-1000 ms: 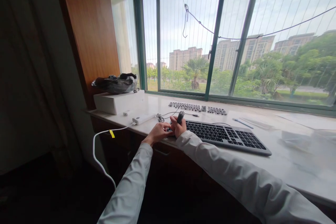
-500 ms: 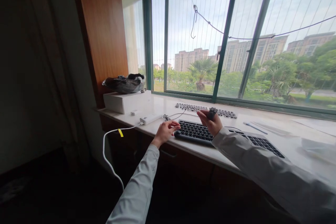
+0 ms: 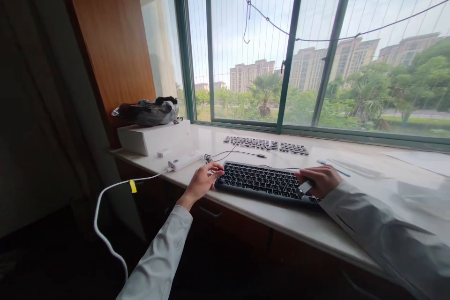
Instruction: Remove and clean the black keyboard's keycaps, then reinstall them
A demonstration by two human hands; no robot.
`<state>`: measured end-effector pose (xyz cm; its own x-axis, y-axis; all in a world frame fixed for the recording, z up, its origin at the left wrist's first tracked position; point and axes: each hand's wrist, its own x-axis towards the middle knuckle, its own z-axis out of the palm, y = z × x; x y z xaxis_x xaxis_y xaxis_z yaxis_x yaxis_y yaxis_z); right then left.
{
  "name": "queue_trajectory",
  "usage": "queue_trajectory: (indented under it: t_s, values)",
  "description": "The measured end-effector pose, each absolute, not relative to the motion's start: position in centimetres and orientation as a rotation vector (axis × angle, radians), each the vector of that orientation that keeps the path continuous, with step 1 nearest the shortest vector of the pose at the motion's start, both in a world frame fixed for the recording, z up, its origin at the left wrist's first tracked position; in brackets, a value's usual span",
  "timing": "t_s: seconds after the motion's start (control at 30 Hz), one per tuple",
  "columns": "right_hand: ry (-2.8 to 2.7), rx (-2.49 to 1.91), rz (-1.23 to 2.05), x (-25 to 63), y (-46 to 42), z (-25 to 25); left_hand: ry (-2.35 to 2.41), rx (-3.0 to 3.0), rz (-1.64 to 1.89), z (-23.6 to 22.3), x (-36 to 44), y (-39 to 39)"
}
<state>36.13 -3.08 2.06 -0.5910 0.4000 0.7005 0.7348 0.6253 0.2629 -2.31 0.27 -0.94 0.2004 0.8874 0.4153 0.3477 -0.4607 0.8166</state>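
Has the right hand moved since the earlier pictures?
Yes, rightward: the right hand was left of the middle window post and is now right of it, over the keyboard.

Keyboard (image 3: 260, 180) on counter (image 3: 211, 138), keycaps (image 3: 251, 143) behind

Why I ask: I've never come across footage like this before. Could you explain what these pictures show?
There is no machine: a person works bare-handed, seen by a camera worn on their head, looking forward and down.

On the white, glossy countertop lies a long black keyboard. Behind it are rows of small dark flat pieces. To the left are a white oblong block with a white cable and a white rectangular box.

The right hand holds a small dark object with a pale metallic part over the keyboard. The left hand is at its left end; contact is unclear.
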Motion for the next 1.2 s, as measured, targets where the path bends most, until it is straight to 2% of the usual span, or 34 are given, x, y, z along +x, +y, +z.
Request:
queue_trajectory:
  t_s: [0.2, 0.37, 0.43, 0.5, 0.77, 1.2]
  values:
    - [-2.190, -0.835, -0.670, 34.8, -3.2, 2.3, 1.495, 2.131, 1.263, 2.1, -2.3, 2.8]
    - [-2.202, -0.814, -0.645, 34.4, -3.5, 2.4, 1.668, 2.307, 1.157, 6.0, -1.0, 9.4]
    - [-2.193, -0.830, -0.633, 34.2, -3.6, 2.4, 1.774, 2.385, 1.014, 6.6, -0.4, 12.7]
    - [-2.203, -0.835, -0.613, 34.1, -3.6, 2.4, 1.840, 2.464, 0.816, 6.8, 0.2, 15.9]
    - [-2.256, -0.832, -0.570, 33.5, -3.4, 2.8, 1.951, 2.486, 0.433, 5.6, 1.7, 24.8]
    - [-2.242, -0.880, -0.568, 33.2, -3.3, 2.6, 1.971, 2.663, 0.244, 3.9, 3.7, 29.0]
